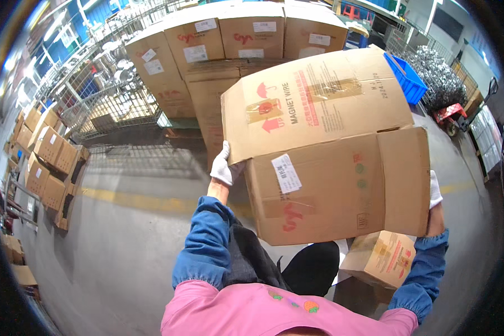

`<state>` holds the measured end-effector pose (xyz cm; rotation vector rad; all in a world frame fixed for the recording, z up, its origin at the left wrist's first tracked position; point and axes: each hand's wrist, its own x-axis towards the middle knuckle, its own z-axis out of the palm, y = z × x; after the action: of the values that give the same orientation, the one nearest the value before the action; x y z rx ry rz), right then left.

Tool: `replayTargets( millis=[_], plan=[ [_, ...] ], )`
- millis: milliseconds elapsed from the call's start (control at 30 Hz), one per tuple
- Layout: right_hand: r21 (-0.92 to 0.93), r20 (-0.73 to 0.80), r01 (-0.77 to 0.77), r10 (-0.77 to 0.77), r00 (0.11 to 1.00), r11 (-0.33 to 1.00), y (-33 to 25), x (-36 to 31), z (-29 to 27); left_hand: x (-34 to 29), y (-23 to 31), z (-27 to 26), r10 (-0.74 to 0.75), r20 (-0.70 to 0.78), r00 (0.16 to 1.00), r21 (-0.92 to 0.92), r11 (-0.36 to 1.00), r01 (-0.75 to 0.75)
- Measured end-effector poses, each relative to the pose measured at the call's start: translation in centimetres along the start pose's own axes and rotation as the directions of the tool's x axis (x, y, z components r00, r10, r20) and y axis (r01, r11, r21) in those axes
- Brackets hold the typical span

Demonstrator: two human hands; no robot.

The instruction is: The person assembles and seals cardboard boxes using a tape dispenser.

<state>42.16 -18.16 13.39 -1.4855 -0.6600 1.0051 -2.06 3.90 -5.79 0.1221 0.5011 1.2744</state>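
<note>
A large brown cardboard box (319,185) with loose flaps hangs tilted in front of my body, held between both hands. It carries red and black print, a white label and strips of tape. My left hand (225,166), in a white glove, grips its left edge near the fold, thumb up along the side. On the opposite edge my right hand (434,190), also gloved, is closed at the side of a flap, its fingers partly hidden behind the cardboard. Below the flap, close to my right forearm, sits a smaller taped carton (379,259).
Stacked cartons (252,38) stand right behind the held box. Wire cages (95,98) are at the far left, and a pallet with cartons (56,154) at the left. A blue crate (407,78) and a red pallet jack (449,113) are at the right.
</note>
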Motion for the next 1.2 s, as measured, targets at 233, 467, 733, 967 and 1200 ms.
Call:
replayTargets(
  millis=[233, 467, 733, 967, 1200],
  plan=[
    [-0.654, 0.263, 0.365, -0.252, 0.931, 0.663, 0.6, 2.9, -2.8, 0.0, -1.2, -5.1, -0.241, -0.022, 0.970, 0.400, 0.887, 0.229],
    [-0.575, 0.527, 0.690, -0.447, 0.723, 0.440, 0.9, -2.4, 9.1, 1.9, 3.9, -15.3, 0.466, -0.207, 0.860, 0.978, 0.124, 0.168],
    [-0.804, 0.546, 0.594, -0.357, 0.758, 0.033, 5.8, -0.6, 11.1, -4.9, -4.2, 11.6, 0.505, 0.314, 0.804, 0.813, 0.294, -0.502],
    [-0.814, 0.511, 0.570, -0.328, 0.794, 0.113, 7.1, -0.1, 11.3, -4.8, -6.2, 11.8, 0.524, 0.417, 0.743, 0.902, -0.135, -0.411],
    [-0.922, 0.340, 0.373, -0.248, 0.907, 0.104, 6.7, 2.6, 9.4, -5.7, -3.7, 10.1, 0.205, 0.377, 0.903, 0.916, -0.230, -0.330]
  ],
)
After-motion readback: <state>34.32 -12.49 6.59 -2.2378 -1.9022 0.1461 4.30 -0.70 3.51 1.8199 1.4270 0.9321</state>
